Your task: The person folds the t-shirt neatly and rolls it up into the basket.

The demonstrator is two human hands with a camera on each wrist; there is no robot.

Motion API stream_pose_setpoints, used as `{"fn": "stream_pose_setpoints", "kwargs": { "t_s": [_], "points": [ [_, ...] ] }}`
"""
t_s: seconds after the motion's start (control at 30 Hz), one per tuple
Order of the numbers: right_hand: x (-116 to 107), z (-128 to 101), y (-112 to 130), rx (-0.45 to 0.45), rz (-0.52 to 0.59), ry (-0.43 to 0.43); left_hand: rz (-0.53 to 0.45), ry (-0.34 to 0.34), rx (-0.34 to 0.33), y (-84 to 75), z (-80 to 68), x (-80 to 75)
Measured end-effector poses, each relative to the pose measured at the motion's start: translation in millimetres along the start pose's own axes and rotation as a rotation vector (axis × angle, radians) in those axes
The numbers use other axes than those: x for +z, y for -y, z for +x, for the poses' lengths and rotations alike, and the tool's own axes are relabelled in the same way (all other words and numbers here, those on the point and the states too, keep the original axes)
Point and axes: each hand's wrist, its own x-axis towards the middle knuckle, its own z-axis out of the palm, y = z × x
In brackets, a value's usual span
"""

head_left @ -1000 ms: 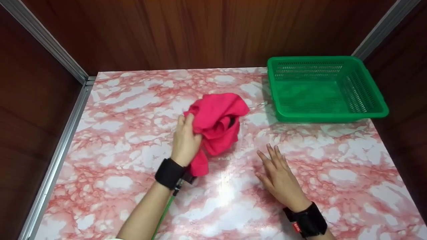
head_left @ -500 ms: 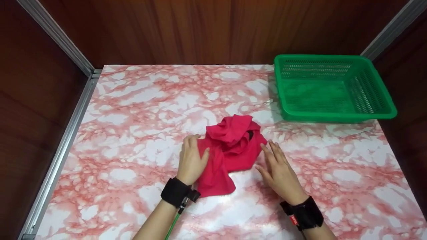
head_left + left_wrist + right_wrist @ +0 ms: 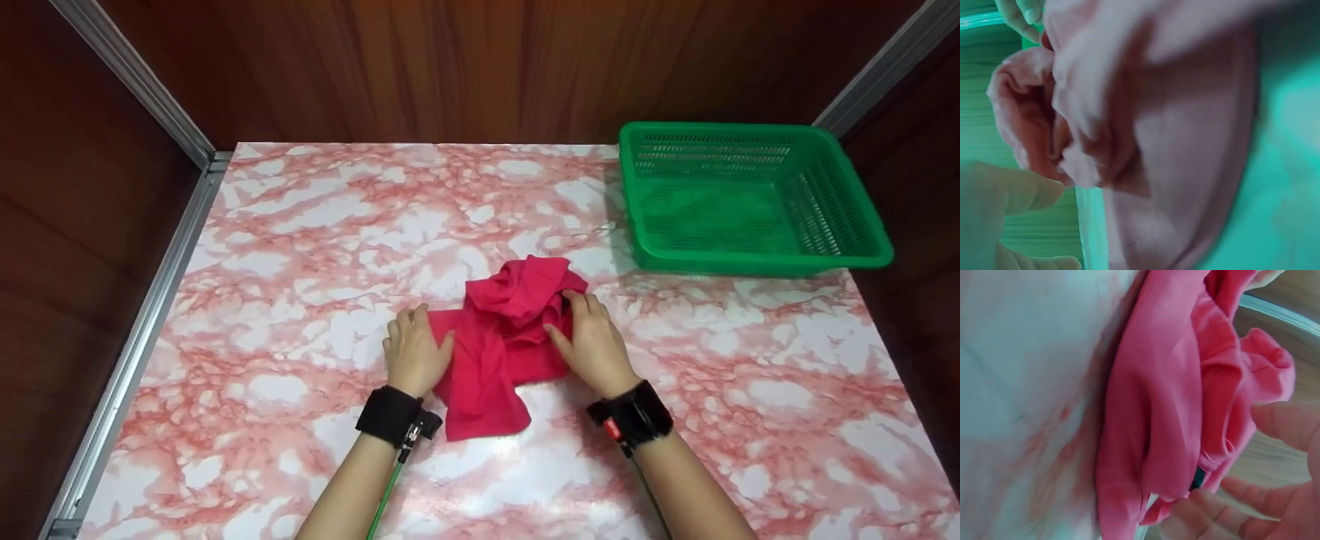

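We are looking down at a crumpled red cloth lying near the middle of the marbled pink-and-white tabletop, with one hand at each side of it. Our left hand is resting at the cloth's left edge, fingers fairly straight and lying flat, the thumb just touching the fabric; it is pressing or steadying and not gripping. Our right hand is lying on the cloth's right side with the fingers reaching up onto the bunched folds. In the right wrist view the fingers are showing loosely bent beside the folds with a gap between them and the cloth, so we are reading that hand as relaxed and not pinching anything. The left wrist view is washed out and greenish, showing only the heaped fabric close to a fingertip.

We are judging that the step in hand is the gathering and squaring of the cloth: it is sitting on the tabletop in a heap, one tail trailing toward us, and nothing is smoothed or folded yet. The next move is calling for a real hold on the fabric, most likely finding two edges or corners in that bunched upper part and drawing them apart so the cloth is lying flat.

A green slotted basket is standing well apart at the far right corner of the tabletop.
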Motion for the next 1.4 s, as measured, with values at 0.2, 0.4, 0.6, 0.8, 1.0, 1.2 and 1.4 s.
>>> {"fn": "stream_pose_setpoints", "kwargs": {
  "t_s": [0.2, 0.4, 0.6, 0.8, 1.0, 1.2, 1.4],
  "points": [
    [14, 21, 4, 0.111, -0.138, 0.013, 0.157, -0.035, -0.067, 7.3, 9.5, 9.1],
    [27, 29, 8, 0.174, -0.239, 0.029, 0.201, -0.026, -0.087, 6.8, 12.7, 15.8],
    [33, 32, -4, 0.114, -0.171, -0.013, 0.165, -0.017, 0.014, 5.0, 13.7, 16.7],
    [24, 36, -13, -0.019, -0.085, -0.075, -0.006, -0.075, 0.109, 9.3, 17.4, 15.1],
    [6, 39, -15, -0.151, 0.005, -0.169, -0.274, -0.121, 0.006, 17.2, 25.0, 6.6],
    [-18, 43, -17, -0.3, 0.075, -0.257, -0.349, -0.244, -0.069, 37.6, 37.2, -9.6],
    [-43, 48, -20, -0.369, 0.064, -0.316, -0.413, -0.295, -0.087, 57.4, 51.4, -33.9]
  ]
}}
